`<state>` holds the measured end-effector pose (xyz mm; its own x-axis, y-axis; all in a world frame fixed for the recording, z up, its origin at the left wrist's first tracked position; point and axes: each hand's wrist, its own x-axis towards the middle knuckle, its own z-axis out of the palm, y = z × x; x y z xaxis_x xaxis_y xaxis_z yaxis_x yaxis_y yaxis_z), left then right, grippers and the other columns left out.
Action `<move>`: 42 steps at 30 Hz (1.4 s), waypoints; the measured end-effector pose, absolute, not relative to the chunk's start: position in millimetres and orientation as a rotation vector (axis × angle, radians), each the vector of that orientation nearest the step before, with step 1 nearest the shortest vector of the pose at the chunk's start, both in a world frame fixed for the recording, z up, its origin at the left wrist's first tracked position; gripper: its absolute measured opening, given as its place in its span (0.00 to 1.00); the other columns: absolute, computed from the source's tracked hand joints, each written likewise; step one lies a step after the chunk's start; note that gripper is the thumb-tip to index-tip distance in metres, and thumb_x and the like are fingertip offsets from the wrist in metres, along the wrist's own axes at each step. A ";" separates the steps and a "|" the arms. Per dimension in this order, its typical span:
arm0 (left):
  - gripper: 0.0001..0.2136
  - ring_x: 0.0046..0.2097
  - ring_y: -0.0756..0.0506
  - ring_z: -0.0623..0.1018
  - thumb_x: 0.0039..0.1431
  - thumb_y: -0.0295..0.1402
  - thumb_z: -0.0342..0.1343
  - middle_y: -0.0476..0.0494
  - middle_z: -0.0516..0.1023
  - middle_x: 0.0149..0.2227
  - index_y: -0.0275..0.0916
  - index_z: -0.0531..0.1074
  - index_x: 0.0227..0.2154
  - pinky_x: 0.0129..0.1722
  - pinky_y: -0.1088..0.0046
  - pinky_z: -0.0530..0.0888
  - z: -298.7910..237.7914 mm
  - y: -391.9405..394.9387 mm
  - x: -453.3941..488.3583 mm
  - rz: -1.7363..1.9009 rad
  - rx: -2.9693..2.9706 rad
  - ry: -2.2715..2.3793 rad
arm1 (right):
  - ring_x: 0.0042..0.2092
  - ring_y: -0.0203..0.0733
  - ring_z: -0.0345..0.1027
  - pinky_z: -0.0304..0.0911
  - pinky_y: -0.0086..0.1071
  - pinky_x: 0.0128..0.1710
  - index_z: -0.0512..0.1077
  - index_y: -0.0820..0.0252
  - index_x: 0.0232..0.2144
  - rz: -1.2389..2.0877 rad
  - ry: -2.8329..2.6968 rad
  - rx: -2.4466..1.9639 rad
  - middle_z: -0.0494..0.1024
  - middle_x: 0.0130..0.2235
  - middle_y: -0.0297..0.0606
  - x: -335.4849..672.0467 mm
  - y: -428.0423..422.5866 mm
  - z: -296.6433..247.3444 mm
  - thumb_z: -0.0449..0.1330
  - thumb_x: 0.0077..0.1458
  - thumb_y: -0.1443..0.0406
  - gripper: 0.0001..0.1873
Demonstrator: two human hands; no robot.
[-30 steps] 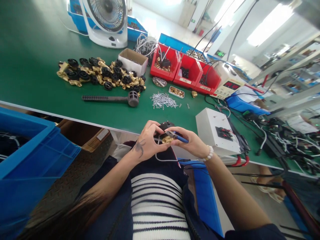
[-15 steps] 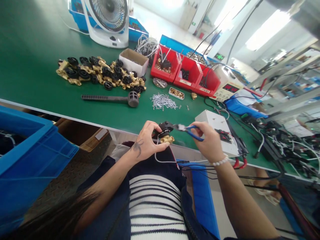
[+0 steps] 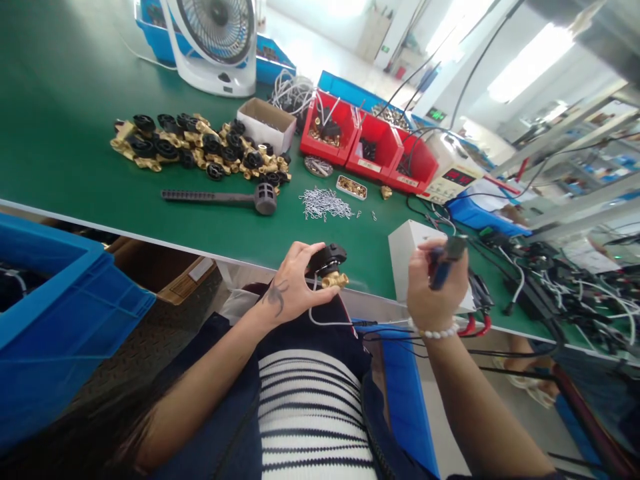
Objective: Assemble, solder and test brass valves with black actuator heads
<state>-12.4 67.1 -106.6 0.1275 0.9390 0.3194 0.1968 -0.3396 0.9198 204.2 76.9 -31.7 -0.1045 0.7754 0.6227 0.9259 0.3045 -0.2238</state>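
My left hand [image 3: 293, 287] is closed around a brass valve [image 3: 334, 281] topped by a round black plastic housing [image 3: 331, 259], with fingers over the housing and thumb under the brass. A thin grey cable hangs from it. To the right, my right hand [image 3: 434, 293] grips blue-handled pliers [image 3: 443, 268], raised in front of a white box [image 3: 406, 250]. The pliers' head is smeared by motion, apart from the valve. A pile of small silver clips [image 3: 326, 203] lies beyond my left hand on the green table [image 3: 220, 230].
A dark mallet [image 3: 220, 198] lies left of the clips, below a heap of brass valves [image 3: 200, 143]. Behind stand a small cardboard box [image 3: 267, 123], red bins [image 3: 370, 143] and a white fan [image 3: 215, 47]. Tangled cables [image 3: 575, 287] cover the right side; a blue crate [image 3: 60, 320] stands lower left.
My right hand has drawn the pliers away from the valve's black housing, to the right, and turned their head upward. My left hand stays in place with the valve.
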 end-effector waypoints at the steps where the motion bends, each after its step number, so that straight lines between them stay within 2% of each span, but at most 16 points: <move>1: 0.31 0.51 0.40 0.72 0.47 0.37 0.66 0.40 0.66 0.48 0.37 0.65 0.55 0.47 0.60 0.79 -106.4 67.2 -12.5 1.269 1.671 1.119 | 0.29 0.42 0.66 0.61 0.34 0.30 0.69 0.58 0.38 -0.269 -1.993 -1.543 0.73 0.32 0.40 203.1 76.0 -31.9 0.49 0.58 0.66 0.09; 3: 0.31 0.50 0.40 0.72 0.47 0.36 0.66 0.41 0.66 0.47 0.38 0.66 0.55 0.47 0.59 0.79 -105.9 67.6 -12.6 1.267 1.679 1.122 | 0.27 0.41 0.65 0.57 0.33 0.26 0.71 0.57 0.34 -0.175 -2.268 -1.578 0.72 0.28 0.38 202.0 74.7 -29.3 0.51 0.55 0.69 0.09; 5: 0.30 0.49 0.40 0.73 0.47 0.36 0.66 0.41 0.66 0.46 0.38 0.66 0.55 0.46 0.60 0.79 -105.5 67.9 -12.8 1.266 1.686 1.122 | 0.27 0.41 0.65 0.57 0.32 0.27 0.72 0.56 0.33 -0.155 -2.370 -1.541 0.72 0.28 0.37 203.0 73.8 -23.1 0.52 0.55 0.70 0.09; 8: 0.30 0.50 0.41 0.72 0.47 0.36 0.66 0.41 0.66 0.47 0.39 0.66 0.55 0.46 0.61 0.79 -105.9 68.3 -12.9 1.269 1.691 1.117 | 0.31 0.42 0.67 0.62 0.34 0.32 0.70 0.56 0.38 -0.297 -2.021 -1.441 0.73 0.32 0.37 205.2 73.1 -16.5 0.53 0.58 0.65 0.07; 10: 0.30 0.50 0.40 0.72 0.47 0.36 0.66 0.41 0.66 0.47 0.39 0.66 0.55 0.47 0.61 0.79 -106.4 68.5 -12.9 1.273 1.693 1.118 | 0.30 0.42 0.66 0.63 0.35 0.32 0.68 0.56 0.39 -0.359 -1.809 -1.442 0.72 0.32 0.38 204.2 73.0 -18.8 0.51 0.59 0.63 0.08; 15: 0.31 0.50 0.40 0.73 0.47 0.36 0.66 0.40 0.66 0.47 0.37 0.66 0.55 0.47 0.59 0.79 -106.3 68.3 -13.1 1.276 1.691 1.124 | 0.25 0.42 0.64 0.56 0.33 0.25 0.71 0.56 0.36 -0.129 -2.416 -1.577 0.72 0.27 0.37 201.3 74.7 -24.1 0.51 0.54 0.70 0.11; 20: 0.30 0.50 0.41 0.73 0.47 0.37 0.66 0.41 0.66 0.47 0.39 0.66 0.54 0.46 0.61 0.79 -105.4 68.5 -13.6 1.279 1.698 1.119 | 0.30 0.43 0.66 0.62 0.35 0.33 0.68 0.57 0.40 -0.351 -1.947 -1.459 0.73 0.33 0.39 207.5 76.6 -18.0 0.51 0.59 0.64 0.08; 22: 0.30 0.50 0.40 0.73 0.47 0.36 0.66 0.41 0.66 0.47 0.39 0.66 0.54 0.47 0.60 0.79 -105.5 68.7 -13.4 1.276 1.699 1.123 | 0.29 0.42 0.65 0.61 0.35 0.32 0.67 0.58 0.40 -0.357 -1.878 -1.465 0.72 0.32 0.38 207.1 77.6 -21.4 0.50 0.59 0.64 0.09; 25: 0.30 0.50 0.40 0.73 0.47 0.36 0.66 0.41 0.66 0.47 0.39 0.66 0.54 0.47 0.60 0.79 -106.2 68.8 -12.3 1.274 1.695 1.128 | 0.25 0.41 0.63 0.56 0.33 0.26 0.70 0.56 0.34 -0.218 -2.219 -1.481 0.71 0.26 0.35 204.7 79.9 -24.8 0.53 0.54 0.68 0.07; 27: 0.30 0.50 0.40 0.73 0.48 0.36 0.65 0.40 0.66 0.47 0.37 0.65 0.55 0.47 0.59 0.79 -107.1 68.6 -11.6 1.273 1.690 1.127 | 0.26 0.41 0.64 0.56 0.32 0.26 0.71 0.56 0.33 -0.168 -2.369 -1.476 0.72 0.27 0.36 204.8 80.9 -23.5 0.53 0.54 0.69 0.08; 31: 0.30 0.50 0.40 0.72 0.48 0.37 0.65 0.40 0.66 0.47 0.36 0.65 0.55 0.48 0.60 0.79 -108.1 68.2 -11.2 1.272 1.686 1.117 | 0.30 0.41 0.65 0.61 0.33 0.32 0.69 0.57 0.40 -0.292 -2.043 -1.456 0.73 0.32 0.37 207.1 80.0 -26.0 0.50 0.58 0.66 0.09; 33: 0.30 0.50 0.40 0.72 0.48 0.36 0.65 0.41 0.66 0.47 0.38 0.66 0.54 0.49 0.58 0.78 -108.0 68.2 -11.3 1.272 1.687 1.118 | 0.27 0.40 0.63 0.58 0.32 0.29 0.69 0.57 0.38 -0.297 -2.027 -1.443 0.71 0.29 0.35 207.0 79.5 -31.4 0.52 0.56 0.67 0.08; 36: 0.29 0.51 0.40 0.72 0.48 0.35 0.65 0.41 0.66 0.47 0.39 0.66 0.54 0.50 0.57 0.78 -107.9 68.0 -11.3 1.268 1.684 1.127 | 0.25 0.39 0.62 0.55 0.31 0.26 0.71 0.56 0.33 -0.171 -2.335 -1.421 0.71 0.26 0.34 206.9 80.7 -35.4 0.53 0.51 0.70 0.08; 38: 0.29 0.50 0.40 0.72 0.48 0.36 0.65 0.40 0.66 0.47 0.37 0.66 0.55 0.50 0.57 0.78 -108.0 67.9 -11.3 1.265 1.681 1.128 | 0.27 0.40 0.64 0.58 0.31 0.28 0.71 0.56 0.34 -0.173 -2.312 -1.411 0.73 0.29 0.35 208.5 82.0 -33.6 0.53 0.54 0.69 0.08; 42: 0.30 0.50 0.40 0.72 0.48 0.37 0.65 0.40 0.65 0.47 0.36 0.66 0.55 0.49 0.58 0.78 -108.3 68.5 -11.4 1.263 1.678 1.120 | 0.34 0.43 0.66 0.63 0.36 0.35 0.66 0.57 0.42 -0.318 -1.901 -1.428 0.71 0.35 0.38 211.0 82.9 -33.4 0.48 0.61 0.63 0.10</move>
<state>-11.4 68.5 -108.3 0.1325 0.9380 0.3203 0.2058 -0.3422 0.9168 211.0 82.9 -33.4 -0.1213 0.7297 0.6730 0.9091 0.3539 -0.2198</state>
